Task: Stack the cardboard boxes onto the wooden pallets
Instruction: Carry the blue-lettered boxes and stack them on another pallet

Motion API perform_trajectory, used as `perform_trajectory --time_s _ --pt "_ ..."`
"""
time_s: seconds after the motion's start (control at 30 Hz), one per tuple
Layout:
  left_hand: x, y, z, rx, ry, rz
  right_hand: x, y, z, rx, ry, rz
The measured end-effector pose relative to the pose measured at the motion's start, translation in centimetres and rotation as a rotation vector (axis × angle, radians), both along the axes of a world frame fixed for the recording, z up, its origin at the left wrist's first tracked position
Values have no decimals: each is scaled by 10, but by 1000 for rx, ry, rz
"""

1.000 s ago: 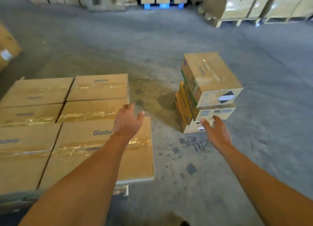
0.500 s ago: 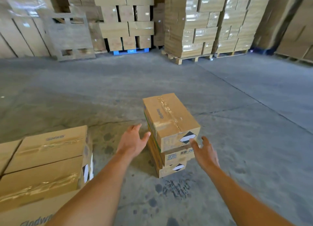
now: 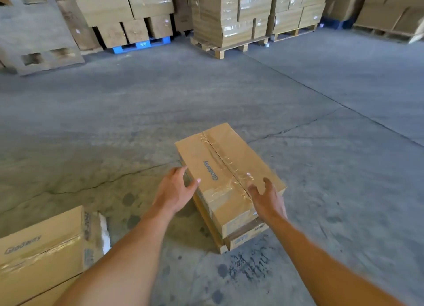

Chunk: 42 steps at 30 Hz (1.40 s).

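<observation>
Left hand [image 3: 174, 191]: grip open, beside top cardboard box's [image 3: 229, 165] left edge
Right hand [image 3: 267, 200]: grip open, over its near corner

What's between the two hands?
Head view: the near end of the top box lies between the left hand and right hand.

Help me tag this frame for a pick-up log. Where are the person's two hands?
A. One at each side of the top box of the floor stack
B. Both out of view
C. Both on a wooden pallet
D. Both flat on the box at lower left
A: the left hand is at the left edge of the top box, which sits on a stack on the floor. The right hand is at its near right corner, fingers spread.
</observation>
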State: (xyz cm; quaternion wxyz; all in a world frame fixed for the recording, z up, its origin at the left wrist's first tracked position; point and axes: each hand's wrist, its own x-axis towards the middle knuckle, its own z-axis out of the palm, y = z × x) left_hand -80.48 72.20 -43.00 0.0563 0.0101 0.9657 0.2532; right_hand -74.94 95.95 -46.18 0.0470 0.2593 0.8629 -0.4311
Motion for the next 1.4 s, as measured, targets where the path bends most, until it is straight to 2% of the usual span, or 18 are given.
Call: perform_trajectory --time_s 0.13,0.37,0.53,0.8,1.03,1.3,1.4 --pt "-70 21 -18 58 -72 -111 -54 10 -20 4 -29 -78" --pt "-172 49 -41 20 -60 -282 -133 33 -45 76 -70 -178" --pt "-236 51 -61 -12 -57 -415 -156 27 -63 79 -115 -366" --pt "-323 -16 -93 -28 -63 -577 -121 -65 -91 15 -220 -826" --pt "-361 -91 -138 -85 -146 -579 -79 -158 -121 -75 -355 -1021" --pt "-401 -91 -185 26 -348 -583 -76 -170 -152 -254 -191 -1248" --pt "-410 -87 -201 148 -470 -538 -72 -171 -161 -371 -93 -1280"
